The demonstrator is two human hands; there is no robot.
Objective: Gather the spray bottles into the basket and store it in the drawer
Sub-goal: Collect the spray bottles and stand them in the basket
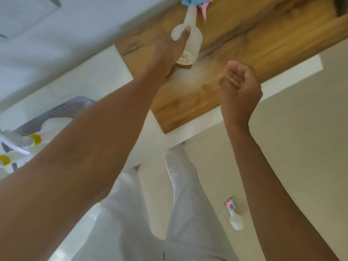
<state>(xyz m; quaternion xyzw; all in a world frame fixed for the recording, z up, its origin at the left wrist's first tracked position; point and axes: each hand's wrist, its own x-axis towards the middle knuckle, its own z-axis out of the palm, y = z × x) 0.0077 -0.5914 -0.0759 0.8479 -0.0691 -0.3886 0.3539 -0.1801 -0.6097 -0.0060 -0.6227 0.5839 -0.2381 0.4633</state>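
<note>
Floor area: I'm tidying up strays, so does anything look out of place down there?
Yes. One spray bottle with a pink and blue trigger lies on the floor, away from the basket. The left hand grips another on the wooden top.

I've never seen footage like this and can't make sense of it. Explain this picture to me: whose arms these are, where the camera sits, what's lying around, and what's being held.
There is no machine here. A person wears one wide-angle camera on the head, looking forward and down, so the arms reaching in are the wearer's own and the pale trousers below are their legs.

The left hand is wrapped around a white spray bottle with a pink and blue trigger that stands on a wooden counter. The right hand is curled loosely closed; whether it holds anything I cannot tell.

At the left edge, a grey perforated basket already holds bottles with yellow collars. Another pink-and-blue spray bottle lies on the floor near the right forearm.

The picture is blurred and tilted.
</note>
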